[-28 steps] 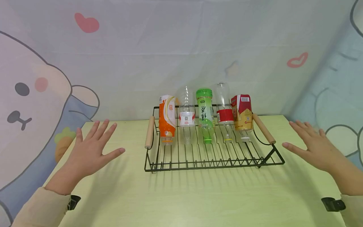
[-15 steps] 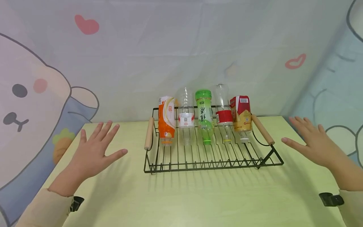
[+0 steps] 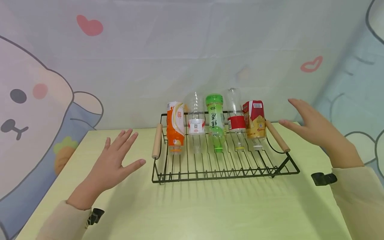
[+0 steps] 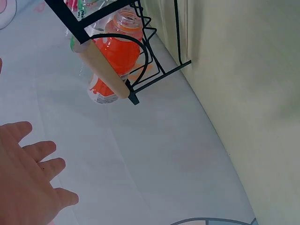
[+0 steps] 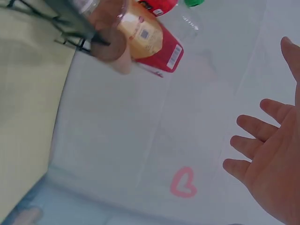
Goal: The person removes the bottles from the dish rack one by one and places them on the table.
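My left hand (image 3: pixel 112 163), fingers spread, is held left of a black wire rack (image 3: pixel 228 176) and touches nothing. To the rack's right, my right hand (image 3: pixel 318 128) is raised with straight fingers, nearest the red and gold bottle (image 3: pixel 256 120). Several bottles lean cap-down in a row on the rack: an orange and white bottle (image 3: pixel 175 123), a clear bottle with a white label (image 3: pixel 196 126), a green tea bottle (image 3: pixel 215 120), a clear bottle with a red label (image 3: pixel 236 122) and the red and gold one. The left wrist view shows the orange bottle (image 4: pixel 119 54) behind the rack's wooden handle (image 4: pixel 103 68).
Wooden handles flank the rack, the left one (image 3: pixel 157 141) and the right one (image 3: pixel 278 136). The rack stands toward the back of a pale yellow table (image 3: pixel 210 210). Behind it hangs a cloth backdrop (image 3: pixel 180 50) printed with hearts and cartoon animals.
My right hand has risen and moved inward toward the rack's right end. My left hand has shifted right, closer to the rack. The bottles and rack have stayed put.
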A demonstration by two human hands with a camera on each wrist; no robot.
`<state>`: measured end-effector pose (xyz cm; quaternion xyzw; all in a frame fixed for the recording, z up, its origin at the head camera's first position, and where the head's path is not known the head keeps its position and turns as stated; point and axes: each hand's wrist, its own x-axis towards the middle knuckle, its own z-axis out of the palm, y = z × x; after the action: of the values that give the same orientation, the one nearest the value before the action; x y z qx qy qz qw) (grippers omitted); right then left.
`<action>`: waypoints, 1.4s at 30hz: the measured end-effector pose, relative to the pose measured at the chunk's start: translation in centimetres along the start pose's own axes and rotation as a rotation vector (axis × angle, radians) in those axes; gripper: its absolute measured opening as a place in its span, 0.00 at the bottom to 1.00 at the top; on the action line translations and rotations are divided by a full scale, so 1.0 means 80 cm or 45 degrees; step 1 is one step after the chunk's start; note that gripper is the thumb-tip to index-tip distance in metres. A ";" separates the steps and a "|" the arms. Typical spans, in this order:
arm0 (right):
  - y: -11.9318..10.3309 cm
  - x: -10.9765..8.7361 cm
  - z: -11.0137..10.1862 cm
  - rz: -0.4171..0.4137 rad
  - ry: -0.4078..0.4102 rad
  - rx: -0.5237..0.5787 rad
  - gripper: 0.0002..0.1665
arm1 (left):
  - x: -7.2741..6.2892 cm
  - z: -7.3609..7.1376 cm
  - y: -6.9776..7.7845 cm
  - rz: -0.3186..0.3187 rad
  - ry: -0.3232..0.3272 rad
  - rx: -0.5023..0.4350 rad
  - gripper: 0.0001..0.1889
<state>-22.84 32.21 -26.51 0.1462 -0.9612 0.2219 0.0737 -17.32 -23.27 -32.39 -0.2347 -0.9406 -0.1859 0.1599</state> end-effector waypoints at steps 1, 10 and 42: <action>-0.002 0.007 0.001 -0.003 0.000 0.009 0.49 | 0.000 0.002 0.001 0.003 0.008 -0.019 0.42; -0.020 0.059 0.016 0.047 -0.026 0.081 0.50 | -0.001 0.019 0.007 -0.023 0.003 -0.173 0.41; 0.014 0.120 0.086 0.456 -0.131 0.283 0.60 | -0.003 0.082 0.003 -0.103 -0.160 -0.428 0.40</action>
<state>-32.83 27.74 -31.09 -0.0087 -0.9440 0.3283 -0.0328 -18.40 -20.36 -38.17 -0.2311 -0.9132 -0.3317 0.0518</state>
